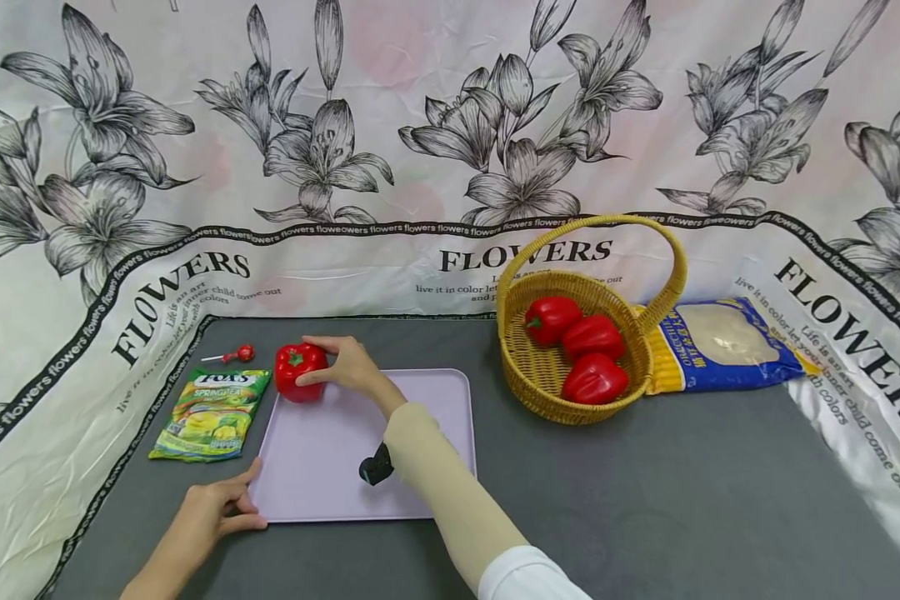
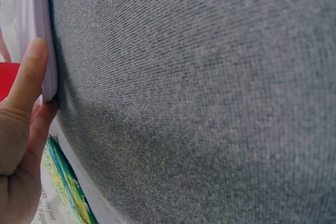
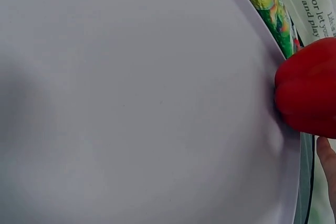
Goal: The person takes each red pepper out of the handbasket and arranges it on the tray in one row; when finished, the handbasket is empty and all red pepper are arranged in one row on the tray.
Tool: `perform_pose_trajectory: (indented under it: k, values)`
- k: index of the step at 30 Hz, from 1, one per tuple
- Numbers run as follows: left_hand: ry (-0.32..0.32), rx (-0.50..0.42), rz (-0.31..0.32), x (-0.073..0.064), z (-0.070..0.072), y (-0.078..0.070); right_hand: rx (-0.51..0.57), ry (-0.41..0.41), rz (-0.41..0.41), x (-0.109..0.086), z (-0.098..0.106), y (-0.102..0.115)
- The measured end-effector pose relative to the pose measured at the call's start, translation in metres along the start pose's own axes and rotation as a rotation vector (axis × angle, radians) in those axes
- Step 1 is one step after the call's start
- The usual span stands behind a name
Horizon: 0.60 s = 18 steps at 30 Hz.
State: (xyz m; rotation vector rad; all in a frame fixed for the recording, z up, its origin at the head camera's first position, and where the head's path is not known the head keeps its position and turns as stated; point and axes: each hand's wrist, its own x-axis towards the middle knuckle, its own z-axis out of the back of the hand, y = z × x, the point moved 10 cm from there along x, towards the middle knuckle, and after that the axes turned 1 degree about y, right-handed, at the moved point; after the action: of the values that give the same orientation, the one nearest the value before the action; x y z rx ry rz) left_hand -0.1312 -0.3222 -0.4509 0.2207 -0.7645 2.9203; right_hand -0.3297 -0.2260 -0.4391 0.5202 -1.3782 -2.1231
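A red bell pepper (image 1: pixel 297 379) with a green stem sits at the far left corner of the lilac tray (image 1: pixel 345 458). My right hand (image 1: pixel 352 368) holds this pepper, thumb on the near side and fingers on the far side. In the right wrist view the pepper (image 3: pixel 310 90) covers part of the tray's rim. At the tray's near left corner, my left hand (image 1: pixel 212 512) pinches the edge. The left wrist view has the thumb (image 2: pixel 32 66) against the rim and a finger below the corner.
A yellow wicker basket (image 1: pixel 525 385) with several red bell peppers stands at the back right. Behind it lies a blue and yellow bag (image 1: pixel 727 346). Left of the tray are a green candy packet (image 1: pixel 213 417) and a small red-handled tool (image 1: pixel 242 354). Flower-printed cloth hangs behind.
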Motion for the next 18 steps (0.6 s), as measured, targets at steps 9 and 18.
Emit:
perform_pose_trajectory:
  k: [9,18]
  values:
    - [0.039,-0.031,0.046,0.0021,-0.0041,0.0013,-0.010,0.000,-0.009,0.0025,-0.0037,0.0009]
    - [0.050,-0.037,0.074,0.0018,-0.0035,0.0042,-0.023,-0.015,0.039,0.0059,-0.0092,0.0060]
